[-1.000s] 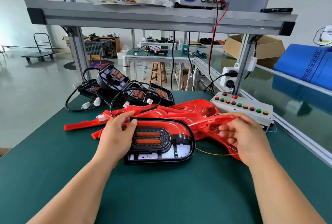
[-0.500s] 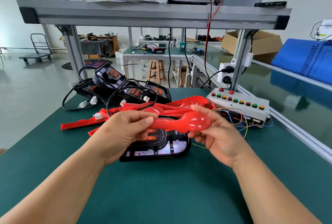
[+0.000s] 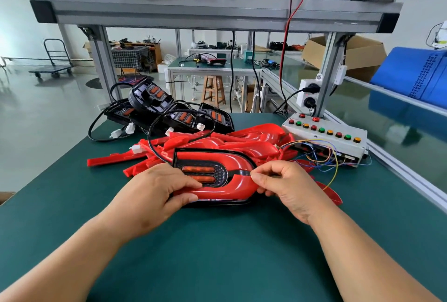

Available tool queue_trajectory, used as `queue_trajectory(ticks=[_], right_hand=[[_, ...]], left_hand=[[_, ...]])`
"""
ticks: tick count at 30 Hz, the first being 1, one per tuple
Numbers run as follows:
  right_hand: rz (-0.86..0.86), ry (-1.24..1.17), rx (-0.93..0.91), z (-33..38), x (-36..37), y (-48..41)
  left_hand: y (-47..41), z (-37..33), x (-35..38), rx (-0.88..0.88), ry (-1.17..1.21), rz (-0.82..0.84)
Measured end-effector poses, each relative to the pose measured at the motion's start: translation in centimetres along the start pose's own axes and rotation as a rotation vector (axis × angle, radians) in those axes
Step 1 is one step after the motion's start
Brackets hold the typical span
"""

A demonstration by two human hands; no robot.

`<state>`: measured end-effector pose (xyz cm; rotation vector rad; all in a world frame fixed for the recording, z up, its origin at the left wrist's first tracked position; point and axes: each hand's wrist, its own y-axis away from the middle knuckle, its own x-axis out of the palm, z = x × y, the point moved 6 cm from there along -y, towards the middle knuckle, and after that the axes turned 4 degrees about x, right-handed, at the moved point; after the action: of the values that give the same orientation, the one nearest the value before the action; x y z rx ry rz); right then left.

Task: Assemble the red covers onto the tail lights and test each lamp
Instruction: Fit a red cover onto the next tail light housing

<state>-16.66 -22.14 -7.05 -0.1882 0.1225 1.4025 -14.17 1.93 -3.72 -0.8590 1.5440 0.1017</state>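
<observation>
- Mid-bench on the green-topped bench (image 3: 217,253): glossy red U-shaped plastic cover (image 3: 217,157) seated on black oval tail light (image 3: 219,171).
- At the lamp's left end, left hand (image 3: 154,195) curled round cover and housing together, thumb on the lower red arm.
- At the rounded right end, right hand (image 3: 287,188) pinching the cover's rim, narrow grip.
- Just behind: heap of loose red covers (image 3: 254,137).
- Toward the far left corner: bare black tail lights with cables (image 3: 169,112).
- Near the far right corner: white box with coloured buttons (image 3: 326,142).

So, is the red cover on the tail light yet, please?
On, fully seated or not I cannot tell: the red cover lies inside the black-rimmed tail light.
</observation>
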Motion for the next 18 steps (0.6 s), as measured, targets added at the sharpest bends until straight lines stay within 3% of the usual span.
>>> queue_trajectory(ticks=[8, 18], right_hand=[[-0.020, 0.064, -0.052, -0.1, 0.5, -0.2], [-0.049, 0.091, -0.050, -1.0, 0.5, -0.6]], left_hand=[[0.3, 0.8, -0.1, -0.035, 0.047, -0.018], [0.6, 0.0, -0.5, 0.057, 0.075, -0.094]])
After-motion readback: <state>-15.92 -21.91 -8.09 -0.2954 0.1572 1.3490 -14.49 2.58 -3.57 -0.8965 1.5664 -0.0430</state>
